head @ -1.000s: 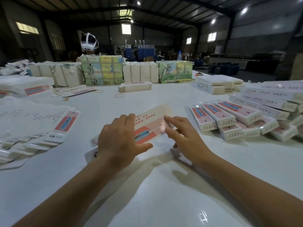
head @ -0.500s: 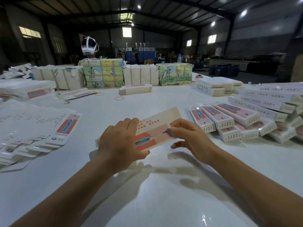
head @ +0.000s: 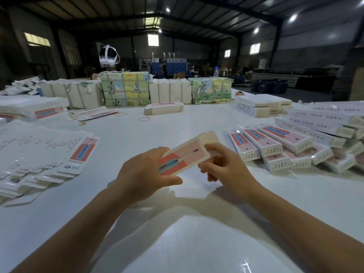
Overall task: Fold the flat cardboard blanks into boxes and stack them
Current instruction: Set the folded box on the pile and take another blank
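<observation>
**Here, a half-formed box held in both hands above the bench**

Broadly, a white bench (head: 187, 243) fills the view, inside a dark hall with roof lights. Along its far edge stand wrapped bundles (head: 126, 89), some plain white and some printed with coloured pictures. On the left lies a wide spread of flat blanks (head: 39, 150), overlapping one another, white side up with a red-and-blue panel showing on the nearest one. On the right sits a pile of folded boxes (head: 275, 146), laid side by side and stacked in layers, their ends facing the camera. A single folded box (head: 163, 108) lies farther back near the middle, with rubber bands (head: 144, 119) scattered close to it.

Over the bench's centre, the box in work (head: 185, 156) is lifted clear of the surface and tilted, its pink-and-red face upward. The left hand (head: 143, 172) holds its nearer end, thumb under the edge and fingers over the top. The right hand (head: 226, 166) has a curled grip on the far end, where a cream end flap (head: 208, 138) stands up.
</observation>
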A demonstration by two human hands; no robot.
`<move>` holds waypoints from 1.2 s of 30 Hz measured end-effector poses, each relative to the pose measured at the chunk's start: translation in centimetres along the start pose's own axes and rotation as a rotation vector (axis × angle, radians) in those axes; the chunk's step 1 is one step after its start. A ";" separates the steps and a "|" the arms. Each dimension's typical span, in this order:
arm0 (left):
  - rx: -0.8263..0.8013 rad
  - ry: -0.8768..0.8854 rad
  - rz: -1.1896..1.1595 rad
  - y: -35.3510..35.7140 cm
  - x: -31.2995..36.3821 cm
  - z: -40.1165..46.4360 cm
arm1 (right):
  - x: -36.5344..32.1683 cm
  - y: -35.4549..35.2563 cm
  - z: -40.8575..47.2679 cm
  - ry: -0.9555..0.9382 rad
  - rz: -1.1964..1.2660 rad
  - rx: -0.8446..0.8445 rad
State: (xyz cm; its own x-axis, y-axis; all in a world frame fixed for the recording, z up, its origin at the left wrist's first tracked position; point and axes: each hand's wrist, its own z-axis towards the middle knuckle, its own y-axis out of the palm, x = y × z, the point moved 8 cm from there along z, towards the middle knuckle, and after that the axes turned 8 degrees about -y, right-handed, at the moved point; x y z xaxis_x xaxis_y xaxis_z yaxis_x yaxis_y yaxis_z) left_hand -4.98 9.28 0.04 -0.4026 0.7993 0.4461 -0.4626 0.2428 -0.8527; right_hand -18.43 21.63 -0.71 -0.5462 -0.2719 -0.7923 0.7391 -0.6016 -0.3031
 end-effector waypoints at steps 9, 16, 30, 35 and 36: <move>0.110 0.030 -0.129 -1.0 -0.3 0.1 | -3.5 -1.7 -1.1 -0.306 -0.114 0.387; 0.145 0.056 -0.104 -0.8 0.3 0.0 | -5.4 -0.5 -1.7 -0.463 -0.318 0.366; 0.111 0.044 0.058 0.0 0.5 -0.1 | -3.1 -0.5 -1.0 -0.205 -0.233 0.261; 0.115 0.044 0.057 0.1 0.9 -0.3 | -3.0 0.0 -0.9 -0.159 -0.183 0.230; 0.118 0.041 0.055 0.2 1.0 -0.4 | -2.9 -0.1 -0.8 -0.145 -0.161 0.228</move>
State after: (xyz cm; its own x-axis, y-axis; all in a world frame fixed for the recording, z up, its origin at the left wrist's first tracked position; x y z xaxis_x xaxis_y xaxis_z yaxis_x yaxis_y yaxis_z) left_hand -5.17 10.32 0.25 -0.3984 0.8320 0.3861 -0.5313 0.1338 -0.8366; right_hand -16.56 23.11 1.18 -0.7118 -0.2538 -0.6550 0.5399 -0.7942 -0.2790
